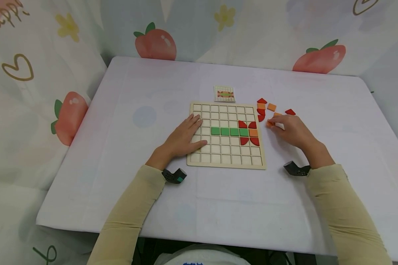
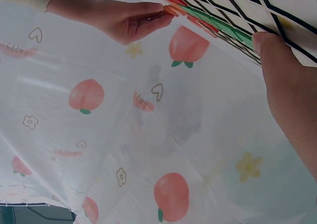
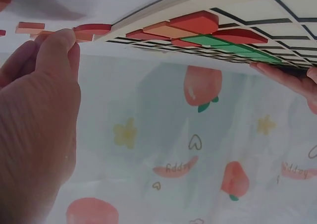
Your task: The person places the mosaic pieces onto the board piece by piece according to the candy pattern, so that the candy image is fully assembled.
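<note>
One orange tile at the grid board's 3 o'clock edge, pinched by right hand; looks thin, stiff, light, slick, so grip its side edges; left hand flat on board's 9 o'clock side.

My right hand covers most of the orange piece at my fingertips, so I can't tell its shape. The little pattern card is too small to read. My left hand hides several grid board squares.
</note>
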Demonstrator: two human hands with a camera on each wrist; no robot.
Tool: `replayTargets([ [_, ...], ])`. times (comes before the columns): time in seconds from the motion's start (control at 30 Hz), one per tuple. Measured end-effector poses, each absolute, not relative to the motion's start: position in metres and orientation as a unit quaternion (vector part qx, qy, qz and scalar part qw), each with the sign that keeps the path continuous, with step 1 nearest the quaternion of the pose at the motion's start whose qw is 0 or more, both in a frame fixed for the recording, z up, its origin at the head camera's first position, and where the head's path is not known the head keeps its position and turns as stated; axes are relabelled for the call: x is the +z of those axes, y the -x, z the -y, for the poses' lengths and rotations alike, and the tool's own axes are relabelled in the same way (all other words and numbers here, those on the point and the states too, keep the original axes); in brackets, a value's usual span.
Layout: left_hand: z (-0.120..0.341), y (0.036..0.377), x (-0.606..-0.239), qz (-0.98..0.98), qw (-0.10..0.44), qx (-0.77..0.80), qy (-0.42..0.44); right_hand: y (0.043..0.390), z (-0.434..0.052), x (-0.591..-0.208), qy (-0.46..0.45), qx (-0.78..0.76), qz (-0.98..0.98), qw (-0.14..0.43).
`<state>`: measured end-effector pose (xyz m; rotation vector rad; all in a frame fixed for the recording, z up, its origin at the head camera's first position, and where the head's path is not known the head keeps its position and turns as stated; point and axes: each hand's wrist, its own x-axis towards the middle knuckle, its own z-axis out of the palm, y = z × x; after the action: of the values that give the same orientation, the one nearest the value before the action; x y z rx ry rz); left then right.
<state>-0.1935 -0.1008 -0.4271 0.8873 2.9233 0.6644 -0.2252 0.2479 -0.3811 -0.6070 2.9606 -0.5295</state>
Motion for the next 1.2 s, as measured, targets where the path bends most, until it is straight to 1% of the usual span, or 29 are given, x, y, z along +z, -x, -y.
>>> replayTargets([
  [0.47,0.101,0.194,-0.428,-0.936,0.016,0.211,-0.281,0.217,-0.225,-0.369,0.198,-0.207,-0.958,-0.013],
  [0.77,0.101,0.192,-0.425,-0.936,0.014,0.208,-0.284,0.214,-0.214,-0.365,0.222,-0.231,-0.946,-0.038],
  [1.0,0.1,0.192,-0.425,-0.938,0.018,0.205,-0.279,0.212,-0.202,-0.362,0.245,-0.268,-0.931,-0.042],
  [1.2,0.101,0.192,-0.426,-0.938,0.02,0.203,-0.28,0.213,-0.197,-0.361,0.27,-0.274,-0.921,-0.059],
])
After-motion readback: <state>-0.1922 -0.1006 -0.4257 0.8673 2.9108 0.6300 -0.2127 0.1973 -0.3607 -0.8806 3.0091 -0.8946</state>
